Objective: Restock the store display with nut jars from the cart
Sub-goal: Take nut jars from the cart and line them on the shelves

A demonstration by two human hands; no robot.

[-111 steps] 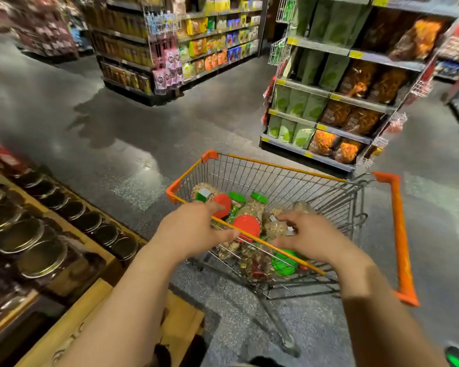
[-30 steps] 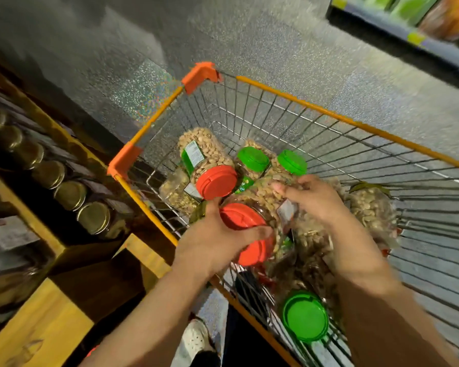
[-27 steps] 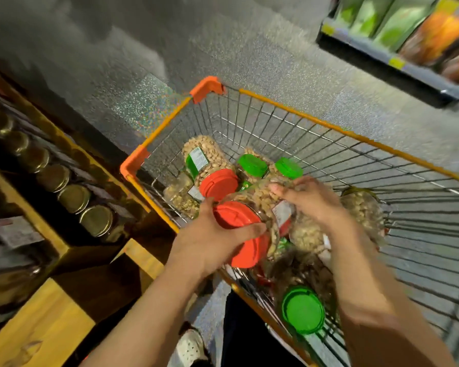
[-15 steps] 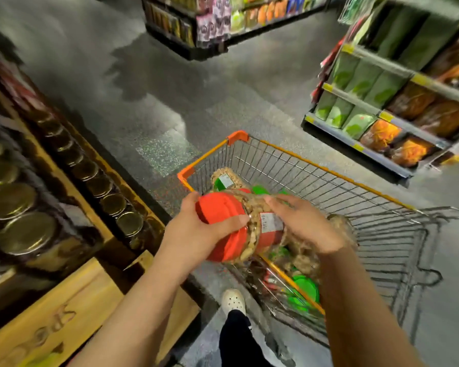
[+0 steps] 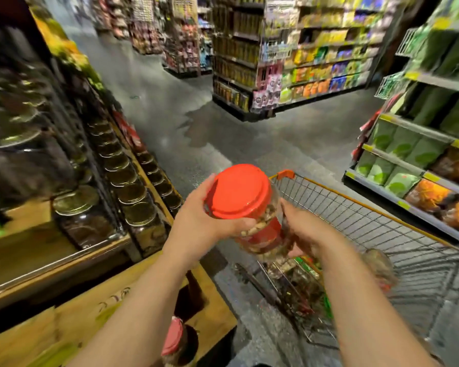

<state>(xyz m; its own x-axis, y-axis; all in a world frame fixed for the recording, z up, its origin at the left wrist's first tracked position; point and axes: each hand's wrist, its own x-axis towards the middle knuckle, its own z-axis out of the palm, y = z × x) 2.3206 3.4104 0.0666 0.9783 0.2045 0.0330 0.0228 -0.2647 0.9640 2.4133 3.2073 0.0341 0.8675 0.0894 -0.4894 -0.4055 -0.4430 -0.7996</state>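
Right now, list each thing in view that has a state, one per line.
Nut jar: lifted clear of the cart, tilted, red lid on.
Left hand: grips the jar under the lid.
Right hand: holds the jar's far side.
Cart: holds more jars.
Display jars: lidded, in rows.

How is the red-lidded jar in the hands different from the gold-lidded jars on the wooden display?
The red-lidded jar is up in the air, tilted, held between the left hand and right hand; the gold-lidded jars stand upright in rows on the wooden display. Its lid is red plastic; theirs look metallic gold. Pale nuts show through its wall; their contents look dark. Both kinds are see-through with round lids.
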